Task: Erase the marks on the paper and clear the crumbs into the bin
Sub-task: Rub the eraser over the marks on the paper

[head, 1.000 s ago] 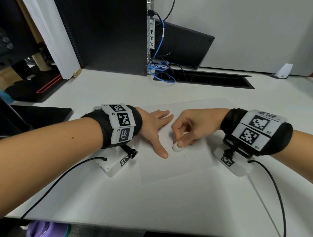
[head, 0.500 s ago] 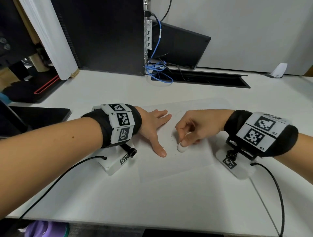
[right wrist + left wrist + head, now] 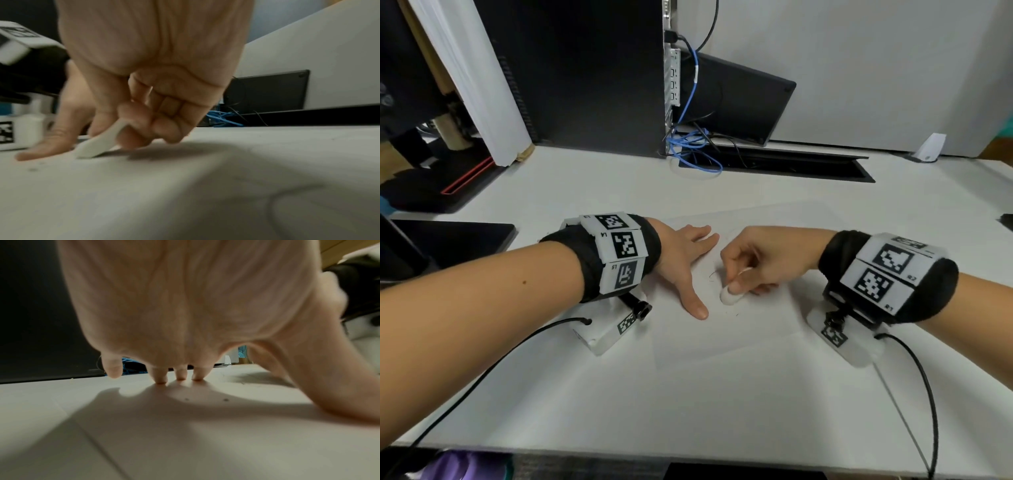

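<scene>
Curled fingers (image 3: 131,112) of the right hand (image 3: 753,260) hide most of the small white eraser (image 3: 728,296), its tip touching the white paper sheet (image 3: 739,329). Beside the eraser, the left hand (image 3: 681,260) presses flat, fingers straight. Faint pencil marks (image 3: 714,274) and dark crumbs (image 3: 33,169) near the eraser are hard to make out on the white surface (image 3: 688,411).

Head view: from above, facing forward and down over the desk (image 3: 688,394); both forearms enter from the lower corners.
Left wrist view: just above the paper (image 3: 185,443), facing along the left hand (image 3: 185,305).
Right wrist view: equally low, facing along the right hand (image 3: 156,73).
Shared: paper, blue cables (image 3: 688,144).
</scene>
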{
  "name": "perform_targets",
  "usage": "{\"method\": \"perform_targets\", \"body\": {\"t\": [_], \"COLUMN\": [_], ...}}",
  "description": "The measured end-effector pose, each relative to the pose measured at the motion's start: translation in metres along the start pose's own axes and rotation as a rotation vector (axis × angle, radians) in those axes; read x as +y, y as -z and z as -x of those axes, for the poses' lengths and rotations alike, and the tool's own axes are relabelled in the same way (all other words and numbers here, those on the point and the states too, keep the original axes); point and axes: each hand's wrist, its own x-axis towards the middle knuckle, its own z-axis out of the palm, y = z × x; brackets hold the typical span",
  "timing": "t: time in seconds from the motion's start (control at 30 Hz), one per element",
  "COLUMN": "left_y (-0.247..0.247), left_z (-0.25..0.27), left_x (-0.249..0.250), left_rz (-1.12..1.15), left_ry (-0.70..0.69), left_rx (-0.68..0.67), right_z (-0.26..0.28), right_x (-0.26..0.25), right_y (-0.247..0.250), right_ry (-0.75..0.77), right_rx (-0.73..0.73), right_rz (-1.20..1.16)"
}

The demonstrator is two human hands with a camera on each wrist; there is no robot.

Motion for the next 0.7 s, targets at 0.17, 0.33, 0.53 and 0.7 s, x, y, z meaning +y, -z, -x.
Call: {"method": "perform_targets", "body": {"t": [0.17, 0.33, 0.53, 0.7], "left_y": [0.0, 0.002, 0.003, 0.003], "left_z": [0.002, 0.006, 0.007, 0.01], "left_x": [0.002, 0.004, 0.005, 0.008], "left_rz": [-0.011, -0.022, 0.003, -0.01], "left_ry": [0.004, 0.013, 0.017, 0.016], "left_rx": [0.005, 0.007, -0.001, -0.008], "right_z": [0.0, 0.005, 0.018, 0.025], "right_x": [0.001, 0.001, 0.003, 0.003], "right_y": [0.001, 0.001, -0.003, -0.009], "right_ry": [0.005, -0.007, -0.017, -0.006], "right_rx": [0.055, 0.126, 0.115, 0.015], "right_rz": [0.037, 0.085, 0.072, 0.014]}}
